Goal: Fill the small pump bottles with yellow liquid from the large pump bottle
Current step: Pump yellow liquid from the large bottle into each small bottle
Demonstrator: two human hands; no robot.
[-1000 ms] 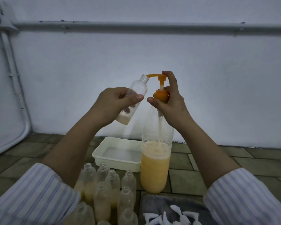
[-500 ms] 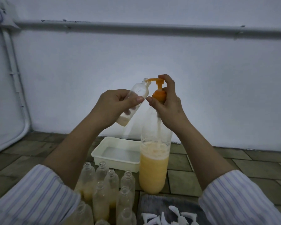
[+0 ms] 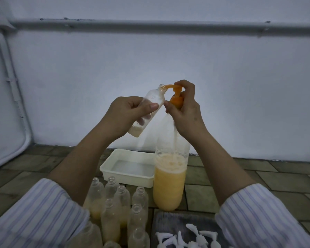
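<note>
My left hand (image 3: 127,113) grips a small clear bottle (image 3: 153,98), tilted with its open mouth up at the orange pump spout (image 3: 168,86); a little pale liquid sits in its bottom. My right hand (image 3: 184,108) curls round the orange pump head (image 3: 176,100) of the large bottle (image 3: 169,185), a finger on top of the pump. The large bottle stands on the tiled floor, its lower part holding yellow liquid.
Several small open bottles (image 3: 122,199), some partly filled with yellow, stand at the bottom centre. A white tray (image 3: 127,176) sits behind them. White pump caps (image 3: 195,235) lie on a dark cloth (image 3: 168,221) at the bottom right. A white wall with a pipe (image 3: 150,26) is close ahead.
The pump head went down under my right finger between the earlier frames. Both hands and the bottles sit a little lower in view; the small bottle stays at the spout.
</note>
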